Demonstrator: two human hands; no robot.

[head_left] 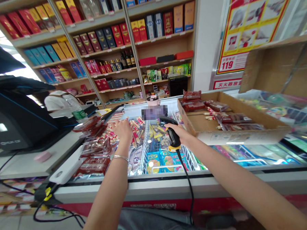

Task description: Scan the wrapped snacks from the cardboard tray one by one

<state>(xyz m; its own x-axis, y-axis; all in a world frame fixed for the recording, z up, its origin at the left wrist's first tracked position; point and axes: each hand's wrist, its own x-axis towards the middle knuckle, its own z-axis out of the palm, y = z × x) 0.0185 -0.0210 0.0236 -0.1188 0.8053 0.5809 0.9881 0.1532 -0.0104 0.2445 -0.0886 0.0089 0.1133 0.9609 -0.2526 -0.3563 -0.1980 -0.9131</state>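
My right hand (178, 131) is wrapped round the grip of a black barcode scanner (172, 132) with a yellow base, held over the glass-topped chest freezer (172, 182). Its black cable (188, 188) hangs down towards me. My left hand (122, 129), with a silver bracelet on the wrist, reaches forward over the freezer with its fingers down among small red and white wrapped snacks (135, 129); the fingertips are hidden. Red packets of dried meat (94, 156) lie piled on the freezer lid just left of that hand.
A cardboard box (234, 131) with more red packets sits on the freezer at the right. A black till screen (17, 115) stands on the white counter at left. Shelves of boxed bottles (108, 38) fill the back wall. A person in white sits behind the till.
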